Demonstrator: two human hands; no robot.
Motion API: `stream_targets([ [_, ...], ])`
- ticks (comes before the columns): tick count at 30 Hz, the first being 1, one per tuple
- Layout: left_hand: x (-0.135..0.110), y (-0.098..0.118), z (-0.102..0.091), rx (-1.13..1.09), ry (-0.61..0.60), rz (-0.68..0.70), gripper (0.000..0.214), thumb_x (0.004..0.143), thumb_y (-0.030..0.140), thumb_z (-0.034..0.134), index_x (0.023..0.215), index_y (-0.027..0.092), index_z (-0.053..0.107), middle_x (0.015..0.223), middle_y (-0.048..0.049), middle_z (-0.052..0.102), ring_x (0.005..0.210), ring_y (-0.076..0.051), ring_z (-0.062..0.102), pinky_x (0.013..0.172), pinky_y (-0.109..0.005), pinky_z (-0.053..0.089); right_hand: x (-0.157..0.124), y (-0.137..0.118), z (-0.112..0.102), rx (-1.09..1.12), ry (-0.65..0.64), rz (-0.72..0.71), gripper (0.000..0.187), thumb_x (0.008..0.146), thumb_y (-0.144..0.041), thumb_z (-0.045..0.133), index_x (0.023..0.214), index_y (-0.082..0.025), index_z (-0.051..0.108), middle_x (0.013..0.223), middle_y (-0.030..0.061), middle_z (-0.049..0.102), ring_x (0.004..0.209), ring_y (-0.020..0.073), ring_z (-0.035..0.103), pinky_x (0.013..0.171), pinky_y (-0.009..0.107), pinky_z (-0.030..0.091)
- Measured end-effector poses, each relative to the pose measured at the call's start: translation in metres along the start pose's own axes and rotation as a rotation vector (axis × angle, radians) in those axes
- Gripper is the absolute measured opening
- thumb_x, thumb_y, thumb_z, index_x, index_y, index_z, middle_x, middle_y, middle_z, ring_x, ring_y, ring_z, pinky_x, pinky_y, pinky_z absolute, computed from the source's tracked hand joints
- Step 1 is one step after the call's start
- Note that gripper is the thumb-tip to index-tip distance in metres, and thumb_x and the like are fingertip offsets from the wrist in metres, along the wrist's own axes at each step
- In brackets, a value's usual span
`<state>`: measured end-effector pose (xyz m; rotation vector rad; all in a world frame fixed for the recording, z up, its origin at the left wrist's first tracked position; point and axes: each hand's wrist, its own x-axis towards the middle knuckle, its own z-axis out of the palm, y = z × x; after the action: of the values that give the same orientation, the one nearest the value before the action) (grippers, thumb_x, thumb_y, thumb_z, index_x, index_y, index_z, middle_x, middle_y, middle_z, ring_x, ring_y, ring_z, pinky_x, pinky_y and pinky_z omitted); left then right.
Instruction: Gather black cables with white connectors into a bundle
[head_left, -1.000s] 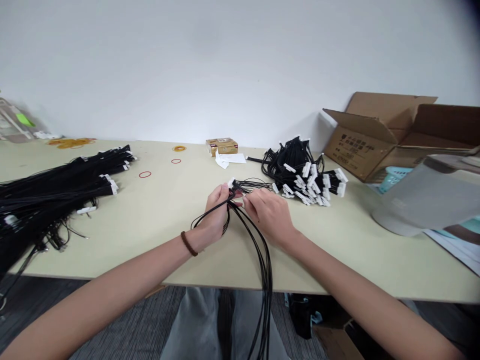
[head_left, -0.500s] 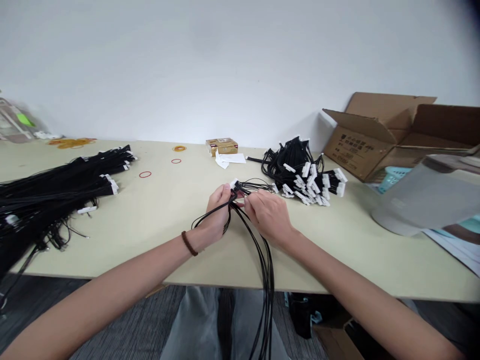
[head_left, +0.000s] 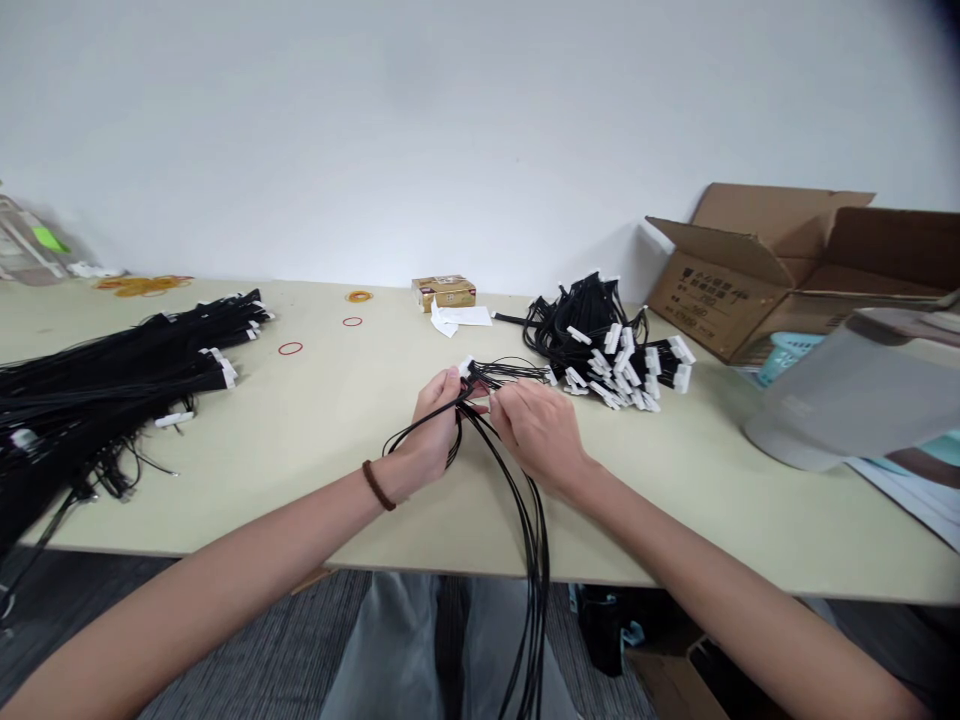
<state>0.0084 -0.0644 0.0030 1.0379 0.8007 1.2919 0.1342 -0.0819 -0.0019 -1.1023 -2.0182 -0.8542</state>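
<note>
My left hand [head_left: 433, 425] is closed around a bundle of thin black cables [head_left: 534, 560] near the table's middle. A white connector [head_left: 466, 366] sticks up at its fingertips. Beside it, my right hand [head_left: 536, 425] is closed with the fingertips pinched close to the bundle; what lies between them is hidden. From my hands the cables hang down over the table's front edge. More thin wires [head_left: 514, 371] run from the connector end to the right. A heap of black cables [head_left: 589, 310] with white connectors [head_left: 619, 365] lies just beyond my right hand.
A long pile of black cables [head_left: 112, 370] fills the table's left side. Rubber bands [head_left: 290, 349], a gold box [head_left: 444, 292] and white paper [head_left: 465, 316] lie toward the back. At right stand an open cardboard box [head_left: 720, 290] and a grey container [head_left: 847, 390].
Both hands stay almost in the same place on the cables. The right fingertips have shifted very slightly.
</note>
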Motion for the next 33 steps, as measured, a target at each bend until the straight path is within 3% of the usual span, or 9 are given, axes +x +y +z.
stream_targets([
  [26, 0.0006, -0.0056, -0.0020, 0.053, -0.026, 0.051, 0.024, 0.082, 0.038, 0.045, 0.073, 0.017, 0.051, 0.074, -0.0010, 0.055, 0.072, -0.011, 0.050, 0.068, -0.023, 0.042, -0.0002, -0.0038, 0.0009, -0.051, 0.043, 0.004, 0.028, 0.087, -0.017, 0.039, 0.060, -0.018, 0.044, 0.053, -0.0010, 0.044, 0.054, 0.0130, 0.037, 0.056, 0.026, 0.025],
  [33, -0.0016, -0.0012, 0.0012, 0.099, -0.027, 0.081, 0.023, 0.082, 0.038, 0.045, 0.071, 0.018, 0.049, 0.073, -0.0004, 0.052, 0.070, -0.011, 0.048, 0.063, -0.022, 0.041, 0.0012, -0.0015, -0.0051, -0.069, -0.012, 0.033, 0.020, 0.086, -0.022, 0.044, 0.066, -0.019, 0.048, 0.066, 0.0024, 0.051, 0.066, 0.0159, 0.037, 0.056, 0.028, 0.025],
])
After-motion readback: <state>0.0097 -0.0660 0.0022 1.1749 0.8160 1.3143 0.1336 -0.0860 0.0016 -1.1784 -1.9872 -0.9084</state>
